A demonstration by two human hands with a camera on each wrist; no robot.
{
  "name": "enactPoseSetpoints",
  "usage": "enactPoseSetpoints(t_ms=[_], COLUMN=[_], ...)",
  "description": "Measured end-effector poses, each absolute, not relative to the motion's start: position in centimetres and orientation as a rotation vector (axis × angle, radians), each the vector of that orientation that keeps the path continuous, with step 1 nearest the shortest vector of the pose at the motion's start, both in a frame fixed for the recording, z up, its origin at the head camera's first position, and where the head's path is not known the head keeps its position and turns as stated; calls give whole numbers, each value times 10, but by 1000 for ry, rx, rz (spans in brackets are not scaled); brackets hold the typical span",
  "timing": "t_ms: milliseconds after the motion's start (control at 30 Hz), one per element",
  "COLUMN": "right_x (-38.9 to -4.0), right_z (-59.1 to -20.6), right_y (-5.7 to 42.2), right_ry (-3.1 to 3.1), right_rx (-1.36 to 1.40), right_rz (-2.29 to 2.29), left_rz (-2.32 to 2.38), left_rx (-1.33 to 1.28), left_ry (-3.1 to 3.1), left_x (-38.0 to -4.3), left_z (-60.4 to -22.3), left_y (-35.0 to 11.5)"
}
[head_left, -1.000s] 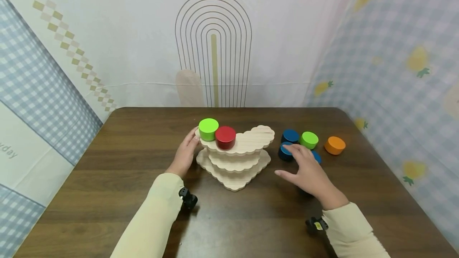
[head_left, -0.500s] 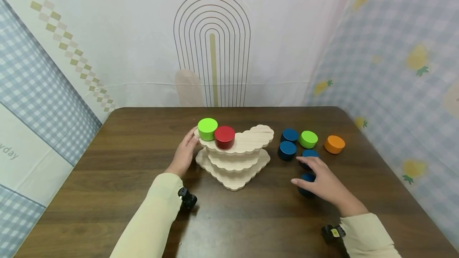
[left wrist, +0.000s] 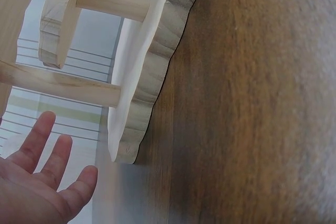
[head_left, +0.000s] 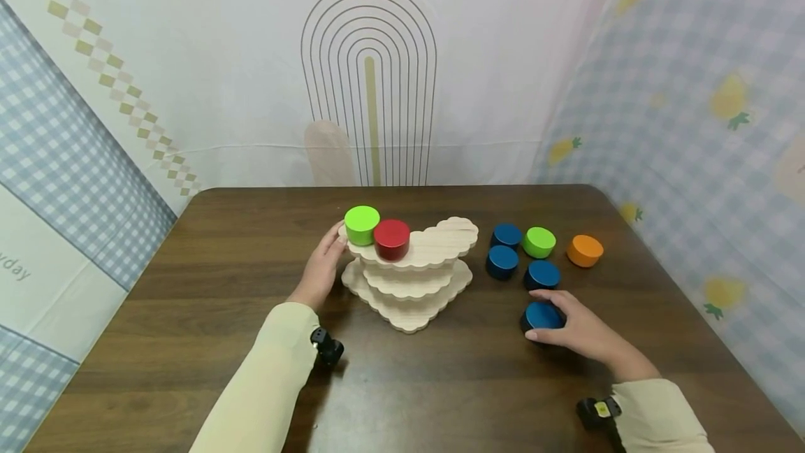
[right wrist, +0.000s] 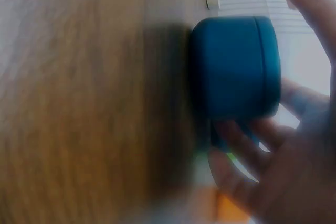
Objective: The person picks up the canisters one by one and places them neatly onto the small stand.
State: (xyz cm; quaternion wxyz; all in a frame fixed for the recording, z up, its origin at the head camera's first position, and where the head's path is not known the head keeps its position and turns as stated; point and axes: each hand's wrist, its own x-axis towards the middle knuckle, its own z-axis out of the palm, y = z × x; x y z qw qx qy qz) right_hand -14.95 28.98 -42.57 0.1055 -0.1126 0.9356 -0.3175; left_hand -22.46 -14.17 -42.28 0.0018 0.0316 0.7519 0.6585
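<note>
In the head view my left hand holds the left end of a tiered wooden stand with scalloped edges, at its top tier. Other fingers of that hand stretch beside the stand in the left wrist view. A green round tin and a red one sit side by side on the top tier. On the right my right hand reaches round a lidded blue round tin, thumb at the near side, fingers behind it. In the right wrist view the thumb stands apart from this tin.
Behind the right hand stand several more tins: blue ones, a green one and an orange one. The brown wooden table carries everything. Patterned curtains hang along its back and sides.
My right hand has moved right and nearer me, from over the blue tins to round the nearest one. The left hand keeps its place on the stand.
</note>
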Motion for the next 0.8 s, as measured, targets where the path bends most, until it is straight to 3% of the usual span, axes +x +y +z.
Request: enactPoseSetpoints(t_ms=[800], right_x=[-148], right_z=[-433], right_y=[304], right_ry=[2745], right_rx=[-367], right_rz=[-967], left_rz=[1981], left_rx=[78], left_ry=[2392], left_x=[-224], left_z=[-420], left_y=[-143])
